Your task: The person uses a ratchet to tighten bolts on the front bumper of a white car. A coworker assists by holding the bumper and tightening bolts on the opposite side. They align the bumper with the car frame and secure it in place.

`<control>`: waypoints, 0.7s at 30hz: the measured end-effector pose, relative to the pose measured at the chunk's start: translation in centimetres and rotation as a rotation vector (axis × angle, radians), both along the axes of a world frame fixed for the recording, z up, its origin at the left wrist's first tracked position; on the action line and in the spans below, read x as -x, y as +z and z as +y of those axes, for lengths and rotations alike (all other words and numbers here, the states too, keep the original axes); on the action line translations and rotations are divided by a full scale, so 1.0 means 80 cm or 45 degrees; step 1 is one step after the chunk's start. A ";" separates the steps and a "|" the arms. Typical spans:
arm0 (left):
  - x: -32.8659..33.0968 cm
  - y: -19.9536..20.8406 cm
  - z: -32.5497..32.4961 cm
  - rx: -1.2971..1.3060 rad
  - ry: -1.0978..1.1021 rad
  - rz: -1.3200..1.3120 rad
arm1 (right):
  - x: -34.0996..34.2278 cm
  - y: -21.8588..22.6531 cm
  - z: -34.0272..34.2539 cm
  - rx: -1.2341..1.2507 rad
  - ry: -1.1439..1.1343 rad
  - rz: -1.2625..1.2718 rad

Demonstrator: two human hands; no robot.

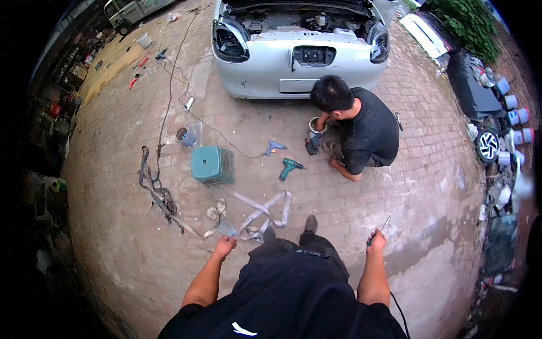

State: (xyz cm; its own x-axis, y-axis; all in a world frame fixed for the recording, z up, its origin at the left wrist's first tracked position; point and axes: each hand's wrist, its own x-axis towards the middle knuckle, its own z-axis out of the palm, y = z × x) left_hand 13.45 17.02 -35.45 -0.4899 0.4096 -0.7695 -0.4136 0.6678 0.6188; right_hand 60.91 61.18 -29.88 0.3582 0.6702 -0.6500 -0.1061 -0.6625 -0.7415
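In the head view, the right hand (376,243), at the lower right of the frame, is wrapped around a thin tool (386,223) with its pointed tip toward the upper right. The left hand (224,247), below centre-left, has its fingers curled in; a bluish translucent piece (227,228) shows just above it, and I cannot tell whether the fingers grip it. A pale strap (262,208) lies looped on the brick ground (333,214) in the lower middle. Near the centre are a green drill (291,165), a blue tool (274,147) on a cord and, further left, a teal stool (212,163). Right of upper centre, a co-worker (375,130) crouches before a silver car (259,65) with its hood raised, one hand reaching into a round container (314,120).
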 end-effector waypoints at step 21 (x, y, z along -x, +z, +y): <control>0.008 -0.012 -0.043 0.108 0.067 -0.027 | 0.031 0.018 0.000 -0.182 0.056 -0.019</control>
State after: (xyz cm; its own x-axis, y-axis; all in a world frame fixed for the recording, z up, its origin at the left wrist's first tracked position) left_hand 12.81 13.57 -36.38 -0.4922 0.3171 -0.8107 -0.4618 0.6943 0.5519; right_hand 58.42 61.19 -28.46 0.3350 0.7711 -0.5415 -0.0674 -0.5536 -0.8301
